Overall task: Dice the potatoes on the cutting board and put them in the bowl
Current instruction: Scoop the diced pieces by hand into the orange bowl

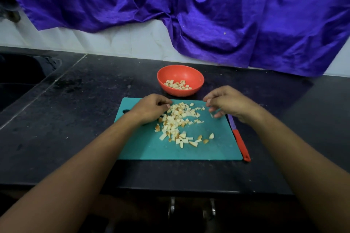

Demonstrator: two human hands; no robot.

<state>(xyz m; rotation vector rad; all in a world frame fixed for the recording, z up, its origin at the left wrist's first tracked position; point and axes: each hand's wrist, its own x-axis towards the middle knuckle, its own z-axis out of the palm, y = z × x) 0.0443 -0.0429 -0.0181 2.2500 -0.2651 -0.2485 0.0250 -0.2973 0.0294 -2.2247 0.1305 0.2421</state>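
Diced potato pieces (177,122) lie scattered over the middle of a teal cutting board (214,147). Behind the board stands an orange bowl (191,73) with several potato dice (178,84) in it. My left hand (151,108) rests at the far left edge of the pile, fingers loosely curled, fingertips touching the dice; I see no piece gripped. My right hand (226,103) hovers over the board's far right part, fingers loosely curled and holding nothing, with one loose piece beside its thumb. A knife (239,138) with a red handle lies along the board's right edge.
The board sits on a black stone counter (75,119) near its front edge. A dark sink (20,77) is set in at the far left. A purple cloth (208,9) hangs over the white wall behind the bowl.
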